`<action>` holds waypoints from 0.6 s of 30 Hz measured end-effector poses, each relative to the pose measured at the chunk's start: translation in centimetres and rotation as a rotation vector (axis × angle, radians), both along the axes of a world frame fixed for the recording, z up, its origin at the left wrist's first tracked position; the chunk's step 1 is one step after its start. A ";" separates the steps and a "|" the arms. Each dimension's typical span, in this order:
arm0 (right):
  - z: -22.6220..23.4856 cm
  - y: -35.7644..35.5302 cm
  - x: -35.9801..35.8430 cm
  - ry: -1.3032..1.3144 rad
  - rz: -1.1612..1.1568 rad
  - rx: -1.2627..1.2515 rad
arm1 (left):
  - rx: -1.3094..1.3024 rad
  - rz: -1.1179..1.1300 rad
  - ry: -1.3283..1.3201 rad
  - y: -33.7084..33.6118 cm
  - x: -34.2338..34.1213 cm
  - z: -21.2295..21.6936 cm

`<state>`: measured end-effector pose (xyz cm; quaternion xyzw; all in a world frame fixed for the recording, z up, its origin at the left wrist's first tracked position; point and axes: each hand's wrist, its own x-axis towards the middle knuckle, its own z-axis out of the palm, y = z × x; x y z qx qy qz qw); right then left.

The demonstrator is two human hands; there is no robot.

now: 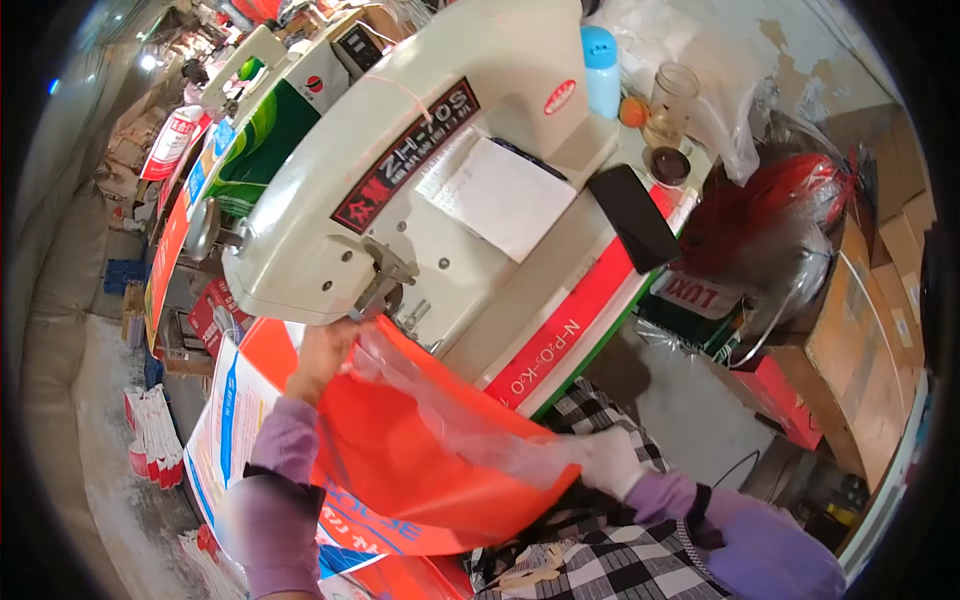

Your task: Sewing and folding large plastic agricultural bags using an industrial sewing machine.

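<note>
An orange-red sack with a clear plastic liner along its mouth is stretched between my two hands. My left hand pinches the sack's edge right below the presser foot of a large cream sewing machine. On the other side, my right hand, which looks pale or gloved, grips the far corner of the sack's mouth, its fingers partly hidden. Blue and white printed panels of the sack hang down at the left, next to my purple sleeve.
A notepad and a black phone lie on the machine bed. Behind them stand a light-blue bottle, a glass jar and an orange fruit. Cardboard boxes and plastic-wrapped bundles crowd the right; stacked bags lie left.
</note>
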<state>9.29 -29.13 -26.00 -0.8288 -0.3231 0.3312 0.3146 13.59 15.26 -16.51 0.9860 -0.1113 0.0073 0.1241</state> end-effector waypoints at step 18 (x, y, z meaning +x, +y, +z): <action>2.4 19.5 -1.3 0.562 -0.153 0.673 | -0.695 0.620 0.546 -15.9 -19.9 6.0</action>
